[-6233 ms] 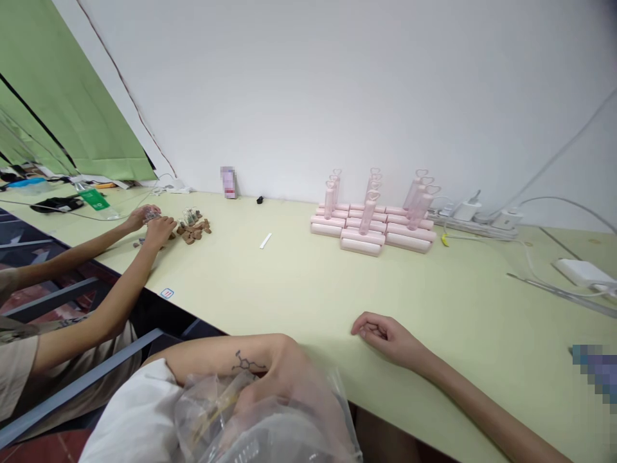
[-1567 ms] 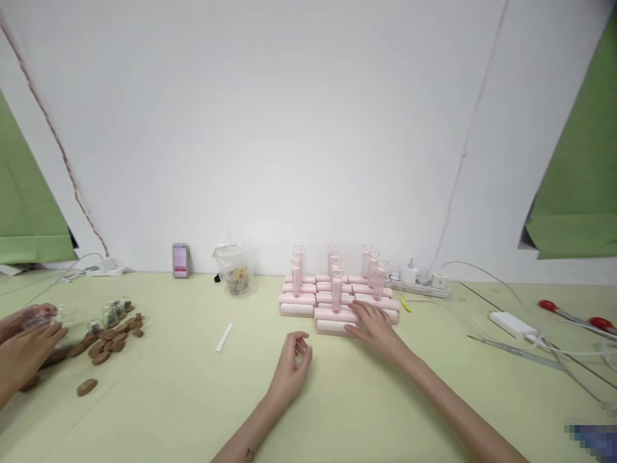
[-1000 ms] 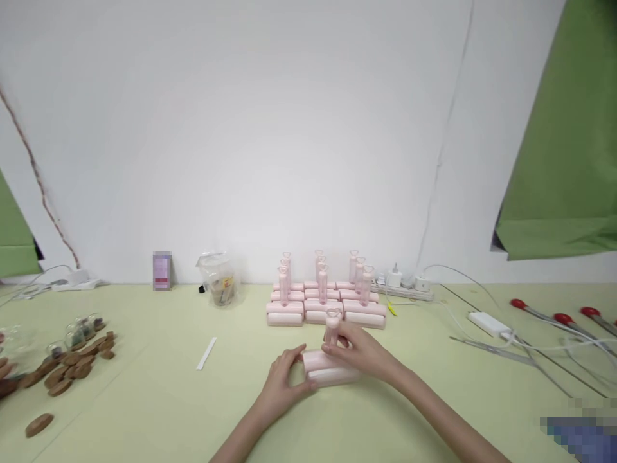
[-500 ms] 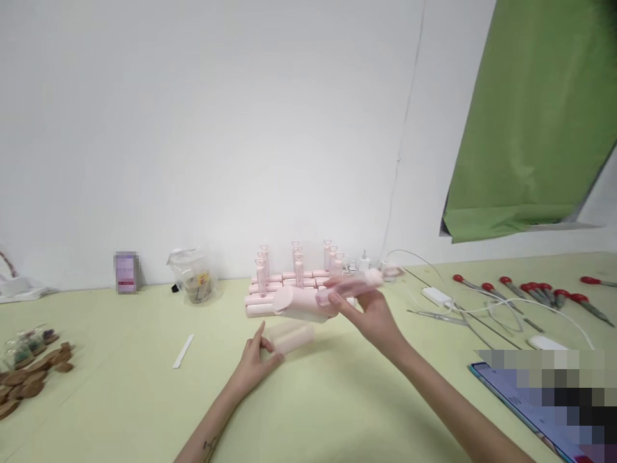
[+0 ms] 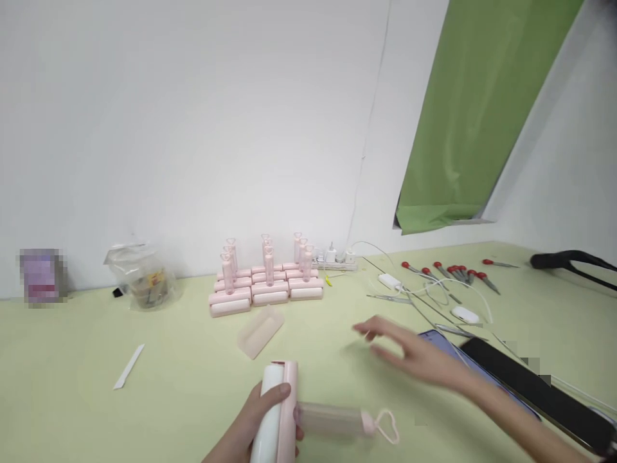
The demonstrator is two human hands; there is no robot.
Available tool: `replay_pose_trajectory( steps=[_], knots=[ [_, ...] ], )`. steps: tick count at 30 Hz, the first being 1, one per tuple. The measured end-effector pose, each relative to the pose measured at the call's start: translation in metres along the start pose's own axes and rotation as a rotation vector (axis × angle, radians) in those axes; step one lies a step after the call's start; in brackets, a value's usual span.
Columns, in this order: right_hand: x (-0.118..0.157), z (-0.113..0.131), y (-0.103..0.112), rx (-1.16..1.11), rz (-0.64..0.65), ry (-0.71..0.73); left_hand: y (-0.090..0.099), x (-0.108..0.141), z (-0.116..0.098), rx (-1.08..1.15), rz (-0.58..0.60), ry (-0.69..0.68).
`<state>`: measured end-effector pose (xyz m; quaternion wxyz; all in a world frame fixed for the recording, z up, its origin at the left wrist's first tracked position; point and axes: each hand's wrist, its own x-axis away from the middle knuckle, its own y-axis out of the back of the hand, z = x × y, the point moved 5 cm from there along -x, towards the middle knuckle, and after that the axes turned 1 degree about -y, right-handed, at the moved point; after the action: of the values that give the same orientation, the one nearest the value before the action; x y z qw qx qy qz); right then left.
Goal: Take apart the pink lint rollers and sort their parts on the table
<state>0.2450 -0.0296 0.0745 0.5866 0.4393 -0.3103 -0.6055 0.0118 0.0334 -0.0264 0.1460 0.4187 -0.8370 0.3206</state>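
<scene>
My left hand (image 5: 263, 415) is wrapped round the head of a pink lint roller (image 5: 289, 399) with a white roll. Its see-through handle points right and ends in a heart-shaped loop. My right hand (image 5: 400, 347), slightly blurred, hovers over the table right of the roller, fingers stretched out and holding nothing. Beyond the held roller, a translucent pink cover (image 5: 261, 330) lies on the table. Near the wall, several more pink lint rollers (image 5: 270, 292) sit in rows, their handles standing upright.
A white strip (image 5: 129, 366) and a clear plastic bag (image 5: 149, 283) are on the left. At the right lie red-ended tools (image 5: 456, 273), white cables, a phone (image 5: 436, 341) and a long black object (image 5: 540, 392). A power strip (image 5: 335, 264) rests by the wall.
The lint roller has passed from my right hand to my left and come nearer. My right hand has let go and moved right. The cover, formerly by my left hand, now lies free.
</scene>
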Motion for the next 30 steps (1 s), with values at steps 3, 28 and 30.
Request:
replay_pose_trajectory(
  steps=[3,28,30],
  knots=[
    [-0.001,-0.089,0.038,0.244,-0.089,-0.266,0.005,-0.007,-0.003,0.015,0.011,-0.039],
    [-0.039,0.054,-0.035,-0.020,-0.102,0.166,0.009,-0.008,-0.030,-0.145,0.015,-0.462],
    [-0.038,0.080,-0.045,0.121,-0.111,0.245,0.007,-0.007,-0.030,-0.156,0.025,-0.463]
  ],
)
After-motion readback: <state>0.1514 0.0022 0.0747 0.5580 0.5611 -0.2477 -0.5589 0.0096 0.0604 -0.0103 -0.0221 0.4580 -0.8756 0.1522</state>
